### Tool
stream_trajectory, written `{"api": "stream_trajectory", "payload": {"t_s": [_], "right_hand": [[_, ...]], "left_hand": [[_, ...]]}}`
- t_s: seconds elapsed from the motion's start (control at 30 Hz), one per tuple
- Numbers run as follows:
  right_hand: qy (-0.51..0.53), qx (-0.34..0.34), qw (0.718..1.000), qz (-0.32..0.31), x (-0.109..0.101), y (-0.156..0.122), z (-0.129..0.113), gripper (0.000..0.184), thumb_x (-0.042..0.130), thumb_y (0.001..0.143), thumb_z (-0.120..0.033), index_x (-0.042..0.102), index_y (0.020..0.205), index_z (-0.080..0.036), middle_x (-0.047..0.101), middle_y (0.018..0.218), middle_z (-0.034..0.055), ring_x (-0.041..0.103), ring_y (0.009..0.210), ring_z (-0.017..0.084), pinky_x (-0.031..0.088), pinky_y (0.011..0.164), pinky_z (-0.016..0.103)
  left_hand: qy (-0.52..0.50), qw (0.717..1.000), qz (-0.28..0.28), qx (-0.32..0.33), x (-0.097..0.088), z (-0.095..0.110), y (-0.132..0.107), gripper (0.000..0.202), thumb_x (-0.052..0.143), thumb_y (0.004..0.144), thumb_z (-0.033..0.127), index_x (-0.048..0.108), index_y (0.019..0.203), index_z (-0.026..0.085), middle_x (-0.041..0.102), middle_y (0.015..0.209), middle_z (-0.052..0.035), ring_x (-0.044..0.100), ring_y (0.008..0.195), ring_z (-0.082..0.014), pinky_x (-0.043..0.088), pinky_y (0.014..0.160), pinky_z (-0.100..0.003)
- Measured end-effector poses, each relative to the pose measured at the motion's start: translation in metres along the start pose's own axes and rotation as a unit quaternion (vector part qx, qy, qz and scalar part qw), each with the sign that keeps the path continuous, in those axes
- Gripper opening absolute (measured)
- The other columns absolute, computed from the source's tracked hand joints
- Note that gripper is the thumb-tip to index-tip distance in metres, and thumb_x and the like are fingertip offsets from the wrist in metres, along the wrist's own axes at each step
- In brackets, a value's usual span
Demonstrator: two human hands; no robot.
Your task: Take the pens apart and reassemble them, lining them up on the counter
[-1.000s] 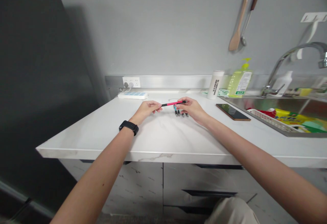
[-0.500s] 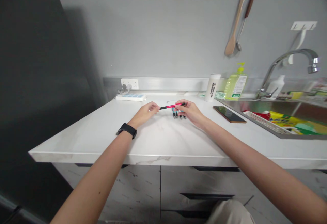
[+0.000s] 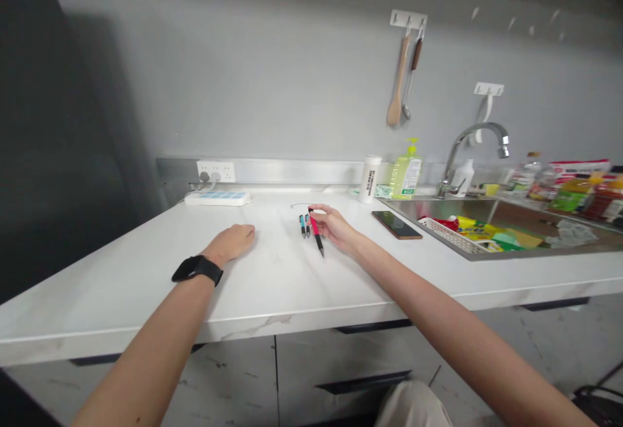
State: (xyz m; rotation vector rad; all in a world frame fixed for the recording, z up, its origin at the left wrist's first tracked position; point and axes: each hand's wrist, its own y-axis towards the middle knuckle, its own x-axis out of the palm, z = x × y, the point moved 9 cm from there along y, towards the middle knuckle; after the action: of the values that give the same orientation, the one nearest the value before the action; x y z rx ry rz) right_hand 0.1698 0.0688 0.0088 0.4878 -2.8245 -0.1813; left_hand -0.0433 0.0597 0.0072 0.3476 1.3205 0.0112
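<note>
My right hand (image 3: pixel 335 228) pinches a red and black pen (image 3: pixel 317 235), its tip pointing down and toward me. Just left of that pen, on the white counter (image 3: pixel 272 284), two blue and black pens (image 3: pixel 302 226) lie side by side. Anything under my right hand is hidden. My left hand (image 3: pixel 236 241), with a black watch on the wrist, rests low over the counter to the left, apart from the pens. Its fingers are curled in and nothing shows in them.
A phone (image 3: pixel 397 225) lies right of my right hand, by the sink (image 3: pixel 467 257) with its white basket (image 3: pixel 452 237). Behind stand a white cylindrical container (image 3: pixel 370 180) and a yellow-green soap bottle (image 3: pixel 405 177). A power strip (image 3: pixel 218 198) sits back left.
My left hand has come off the red pen and moved left. The right hand has turned the pen from level to tip-down. The view has shifted right.
</note>
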Motion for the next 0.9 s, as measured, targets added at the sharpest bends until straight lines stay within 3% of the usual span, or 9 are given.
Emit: {"api": "stream_trajectory", "payload": {"t_s": [0.13,0.37,0.53,0.7,0.83,0.9], "right_hand": [[0.008,-0.001,1.0,0.019,-0.007,0.003,0.0,0.023,0.06,0.073,-0.015,0.049,0.093,-0.019,0.062,0.063,-0.0018,0.055,0.048,0.009,0.045,0.05,0.021],[0.023,0.018,1.0,-0.002,-0.006,0.0,0.001,0.024,0.063,0.078,-0.016,0.047,0.095,-0.018,0.066,0.07,0.0009,0.061,0.051,0.009,0.047,0.048,0.018],[0.07,0.089,0.991,-0.069,0.004,-0.006,0.011,0.028,0.073,0.072,-0.015,0.047,0.081,-0.016,0.066,0.072,0.0022,0.066,0.061,0.011,0.054,0.06,0.02],[0.055,0.14,0.98,-0.132,0.009,-0.012,0.022,0.021,0.073,0.073,-0.021,0.054,0.073,-0.012,0.057,0.057,-0.0045,0.048,0.04,0.0,0.041,0.039,0.008],[0.066,0.117,0.983,-0.129,0.005,-0.012,0.018,0.019,0.076,0.068,-0.013,0.057,0.073,-0.012,0.064,0.067,-0.0001,0.061,0.059,0.004,0.05,0.057,0.011],[0.06,0.121,0.981,-0.14,0.004,-0.012,0.019,0.015,0.074,0.07,-0.013,0.06,0.074,-0.011,0.065,0.067,0.0006,0.059,0.055,0.003,0.049,0.054,0.011]], "left_hand": [[-0.009,1.0,0.002,0.007,-0.001,0.0,0.001,0.023,0.043,0.077,0.032,0.062,0.068,0.022,0.07,0.078,-0.009,0.064,0.083,-0.026,0.043,0.078,-0.033],[0.104,0.991,-0.081,0.033,0.011,0.006,0.001,0.042,0.022,0.086,0.028,0.061,0.09,0.014,0.067,0.104,-0.0164,0.063,0.096,-0.0253,0.043,0.087,-0.035],[0.107,0.99,-0.084,0.033,0.009,0.005,0.002,0.043,0.023,0.085,0.029,0.063,0.092,0.015,0.068,0.104,-0.0139,0.063,0.098,-0.0244,0.044,0.088,-0.033],[0.11,0.989,-0.094,0.039,0.011,0.004,0.002,0.044,0.021,0.086,0.03,0.062,0.093,0.014,0.067,0.107,-0.0143,0.062,0.1,-0.0237,0.043,0.089,-0.032],[0.102,0.989,-0.093,0.045,0.01,0.007,0.002,0.042,0.023,0.086,0.029,0.062,0.089,0.015,0.068,0.103,-0.0135,0.063,0.097,-0.0231,0.044,0.088,-0.032],[0.1,0.99,-0.093,0.046,0.009,0.008,0.001,0.042,0.024,0.086,0.028,0.063,0.088,0.014,0.068,0.103,-0.0141,0.062,0.097,-0.0236,0.044,0.089,-0.032]]}}
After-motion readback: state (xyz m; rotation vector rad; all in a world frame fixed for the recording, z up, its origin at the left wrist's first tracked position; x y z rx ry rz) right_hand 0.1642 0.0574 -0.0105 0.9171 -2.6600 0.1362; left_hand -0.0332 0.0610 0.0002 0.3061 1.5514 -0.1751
